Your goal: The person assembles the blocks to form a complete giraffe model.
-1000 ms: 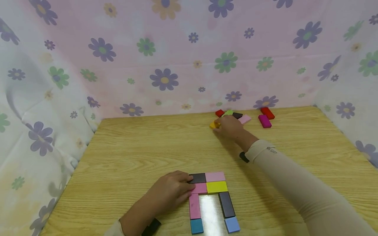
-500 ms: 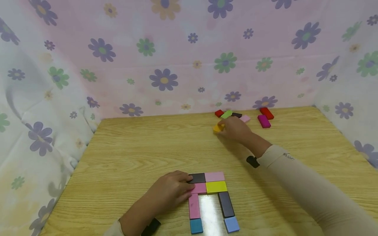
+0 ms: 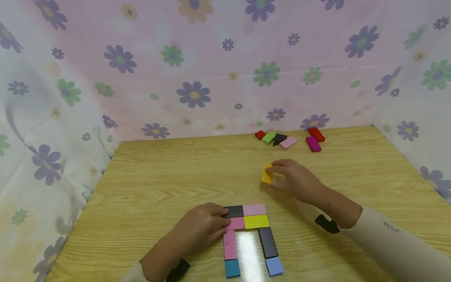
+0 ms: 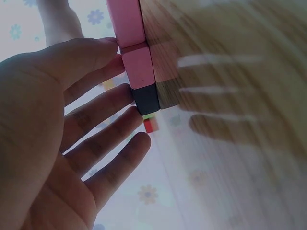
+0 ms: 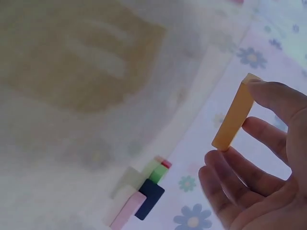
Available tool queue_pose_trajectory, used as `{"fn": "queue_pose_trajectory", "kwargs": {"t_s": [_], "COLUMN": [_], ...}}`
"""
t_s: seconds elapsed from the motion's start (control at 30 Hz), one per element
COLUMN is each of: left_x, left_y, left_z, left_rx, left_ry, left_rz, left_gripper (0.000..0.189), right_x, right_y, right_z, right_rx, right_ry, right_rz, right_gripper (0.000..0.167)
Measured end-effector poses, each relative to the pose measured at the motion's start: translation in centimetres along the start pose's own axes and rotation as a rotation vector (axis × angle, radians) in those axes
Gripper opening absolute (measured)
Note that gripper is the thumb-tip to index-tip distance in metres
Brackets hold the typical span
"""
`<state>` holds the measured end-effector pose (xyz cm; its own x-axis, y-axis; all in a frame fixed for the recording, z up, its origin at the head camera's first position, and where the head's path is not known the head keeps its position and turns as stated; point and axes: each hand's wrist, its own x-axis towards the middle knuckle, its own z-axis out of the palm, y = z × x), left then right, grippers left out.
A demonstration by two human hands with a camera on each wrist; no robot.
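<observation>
My right hand pinches an orange-yellow rectangular block above the middle of the table; the right wrist view shows the block between thumb and fingertips. Near the table's front, my left hand touches the left side of a flat block arrangement. In the left wrist view its fairly straight fingers meet a black block and pink blocks. Pale pink and yellow blocks complete the two top rows. Two legs run down from them, ending in teal and light blue blocks.
At the table's back lie loose blocks: small red, green, black and light pink. Further right are a magenta block and a red one. Flowered cloth hangs round the wooden table.
My right hand has drawn the orange-yellow block away from the loose blocks at the back, toward the front arrangement, and the block now stands more upright. The left hand stays in place.
</observation>
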<state>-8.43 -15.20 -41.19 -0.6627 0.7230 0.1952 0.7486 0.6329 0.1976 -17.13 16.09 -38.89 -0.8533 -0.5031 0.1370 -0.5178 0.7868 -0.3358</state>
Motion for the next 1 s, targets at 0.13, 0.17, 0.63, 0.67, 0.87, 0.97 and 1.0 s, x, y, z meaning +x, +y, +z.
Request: {"fn": "queue_pose_trajectory", "kwargs": {"t_s": [0.13, 0.17, 0.63, 0.67, 0.87, 0.97, 1.0], "left_x": [0.0, 0.0, 0.0, 0.0, 0.0, 0.0, 0.0], "left_y": [-0.1, -0.2, -0.1, -0.2, -0.2, -0.2, -0.2], "left_z": [0.2, 0.3, 0.1, 0.1, 0.1, 0.1, 0.1], "left_rx": [0.009, 0.01, 0.0, 0.0, 0.0, 0.0, 0.001], "left_ry": [0.019, 0.02, -0.01, -0.013, -0.018, -0.018, -0.017], "left_rz": [0.015, 0.017, -0.009, -0.01, -0.013, -0.017, -0.017], "left_gripper": [0.019, 0.019, 0.021, 0.021, 0.021, 0.021, 0.021], "right_x": [-2.1, -2.5, -4.7, -4.6, -4.7, -4.7, -4.7], "right_y": [-0.3, -0.4, -1.2, -1.3, -1.4, -1.3, -1.3], "right_z": [0.3, 0.4, 1.7, 1.8, 1.8, 1.8, 1.7], "right_rx": [-0.008, -0.008, -0.037, -0.042, -0.058, -0.057, -0.059], "right_ry": [-0.034, -0.046, -0.133, -0.13, -0.124, -0.132, -0.134], "right_rz": [-0.019, -0.03, -0.119, -0.12, -0.123, -0.126, -0.128], "right_gripper": [0.043, 0.043, 0.04, 0.041, 0.041, 0.04, 0.04]}}
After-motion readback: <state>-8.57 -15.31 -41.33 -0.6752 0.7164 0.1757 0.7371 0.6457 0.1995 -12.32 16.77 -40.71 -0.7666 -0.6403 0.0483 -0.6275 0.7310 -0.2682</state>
